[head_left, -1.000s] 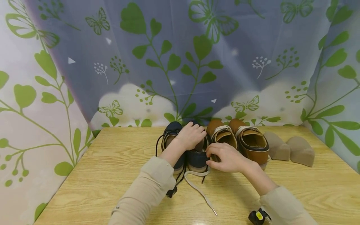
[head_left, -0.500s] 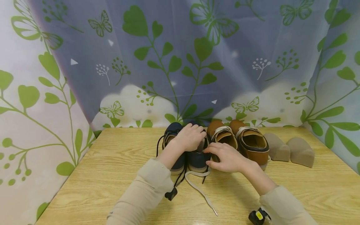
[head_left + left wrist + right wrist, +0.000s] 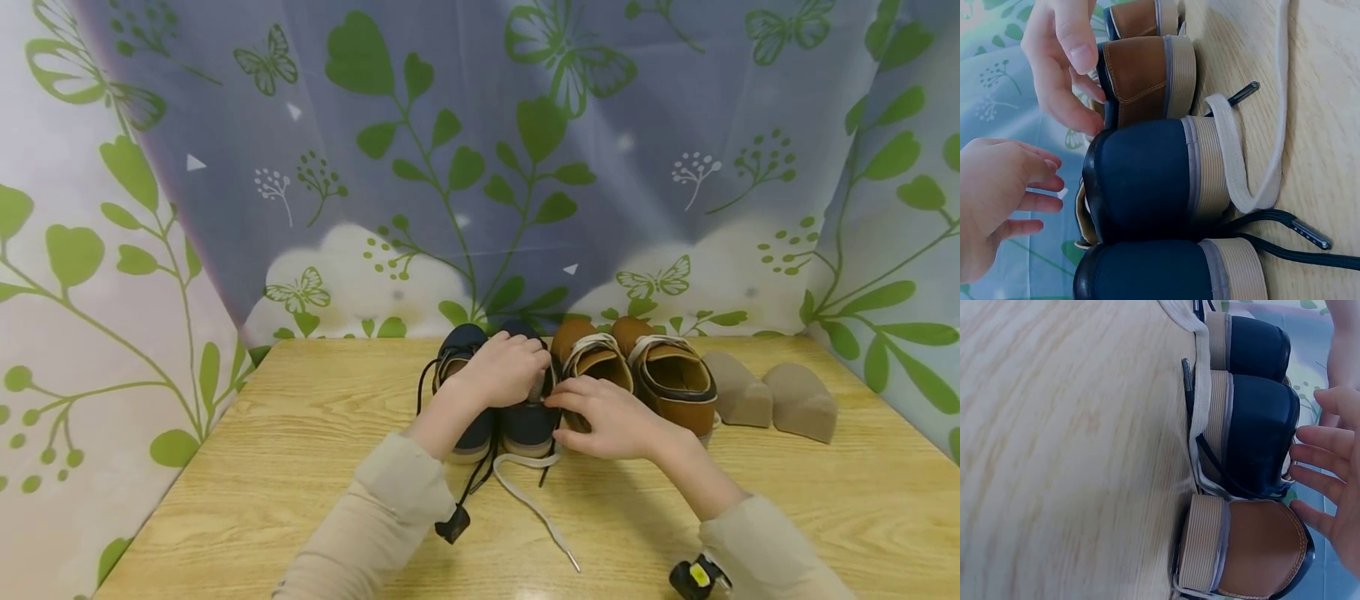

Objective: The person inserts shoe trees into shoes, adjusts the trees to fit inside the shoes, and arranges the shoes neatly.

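A navy shoe (image 3: pixel 528 429) with a pale ridged sole stands heel towards me, its mate (image 3: pixel 472 437) close on its left. My left hand (image 3: pixel 504 371) is over the first shoe's opening, fingers loosely bent and hiding part of it; the left wrist view shows nothing between them. At the right side of that shoe's collar, my right hand (image 3: pixel 607 417) has its fingers spread, fingertips right at the rim. Black laces (image 3: pixel 1272 240) trail from the navy pair. A pale flat lace (image 3: pixel 528 504) lies on the table behind the heels.
Two brown shoes (image 3: pixel 678 412) with pale laces stand right of the navy pair. Further right lie two beige shoe-insert shapes (image 3: pixel 802 404). Small black wrist cameras (image 3: pixel 453 525) hang under both sleeves. A patterned cloth (image 3: pixel 420 208) backs the wooden table (image 3: pixel 337 400).
My left forearm and its wrist camera have shifted slightly left and down. The left hand stays over the navy shoe, and the right hand is almost still at its collar.
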Demonstrator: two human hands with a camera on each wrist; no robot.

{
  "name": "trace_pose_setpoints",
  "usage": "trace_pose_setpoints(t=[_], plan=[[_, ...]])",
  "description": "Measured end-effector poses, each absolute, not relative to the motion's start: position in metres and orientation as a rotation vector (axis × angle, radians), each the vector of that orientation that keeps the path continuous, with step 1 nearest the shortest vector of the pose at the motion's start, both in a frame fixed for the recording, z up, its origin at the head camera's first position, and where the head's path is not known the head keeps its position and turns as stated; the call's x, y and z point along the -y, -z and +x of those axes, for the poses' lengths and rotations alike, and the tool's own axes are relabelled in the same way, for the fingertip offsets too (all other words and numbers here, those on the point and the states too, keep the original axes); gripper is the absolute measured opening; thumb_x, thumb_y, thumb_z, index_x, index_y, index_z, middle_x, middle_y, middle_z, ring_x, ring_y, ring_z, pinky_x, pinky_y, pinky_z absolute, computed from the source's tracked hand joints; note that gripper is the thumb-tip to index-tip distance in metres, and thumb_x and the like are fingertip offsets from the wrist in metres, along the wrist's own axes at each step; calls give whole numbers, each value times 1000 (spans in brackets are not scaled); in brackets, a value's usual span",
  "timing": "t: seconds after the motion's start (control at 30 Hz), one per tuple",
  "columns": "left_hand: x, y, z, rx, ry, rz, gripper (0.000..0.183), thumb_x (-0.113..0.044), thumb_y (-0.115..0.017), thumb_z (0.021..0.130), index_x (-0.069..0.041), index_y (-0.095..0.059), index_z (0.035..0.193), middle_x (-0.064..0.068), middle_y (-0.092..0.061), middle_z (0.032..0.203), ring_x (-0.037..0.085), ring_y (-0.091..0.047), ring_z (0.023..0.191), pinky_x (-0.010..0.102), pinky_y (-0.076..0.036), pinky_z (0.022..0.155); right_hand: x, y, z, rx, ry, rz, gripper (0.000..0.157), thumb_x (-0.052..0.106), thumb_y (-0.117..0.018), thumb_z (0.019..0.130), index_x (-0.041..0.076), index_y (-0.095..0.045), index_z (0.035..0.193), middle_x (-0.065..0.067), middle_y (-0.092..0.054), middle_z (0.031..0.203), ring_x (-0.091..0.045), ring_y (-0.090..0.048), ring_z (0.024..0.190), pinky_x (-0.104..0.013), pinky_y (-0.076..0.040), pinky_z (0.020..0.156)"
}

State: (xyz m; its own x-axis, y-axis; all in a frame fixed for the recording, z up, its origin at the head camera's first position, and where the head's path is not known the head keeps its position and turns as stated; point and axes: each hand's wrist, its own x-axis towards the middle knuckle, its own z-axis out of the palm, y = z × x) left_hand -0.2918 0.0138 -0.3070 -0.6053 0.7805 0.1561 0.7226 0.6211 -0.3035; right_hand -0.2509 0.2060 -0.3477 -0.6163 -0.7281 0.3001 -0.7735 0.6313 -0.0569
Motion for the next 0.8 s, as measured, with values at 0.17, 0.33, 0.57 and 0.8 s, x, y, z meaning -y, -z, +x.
trace_pose_setpoints(t=[0.17,0.33,0.57,0.8], plan=[[-11,309,-290,2571,-235,-1254,15,-18,-52,95,-18,-65,103,-4,-62,96,15,-57,88,30,-41,76,-212,346,-251,2591,-294,1219,28,29,-63,86,9,-68,104,-4,-59,109,-23,-56,100,-39,-45,86],[-12,313,-288,2584,-220,-1268,16,-19,-50,95,-18,-64,104,-4,-62,92,13,-58,84,29,-40,72,-217,345,-251,2585,-352,1208,24,28,-64,86,10,-69,102,-3,-60,108,-23,-56,100,-40,-45,84],[-16,319,-284,2504,-264,-1314,22,-24,-52,95,-20,-64,112,-5,-63,104,13,-58,94,30,-42,79,-228,341,-250,2592,-406,1186,15,22,-68,83,11,-70,95,-3,-61,105,-20,-57,97,-38,-46,82],[-23,328,-280,2440,-308,-1349,36,-41,-47,95,-20,-60,121,-3,-57,115,14,-54,107,31,-39,91,-238,336,-246,2644,-484,1115,14,17,-68,85,14,-68,99,2,-61,102,-19,-59,92,-35,-49,74]])
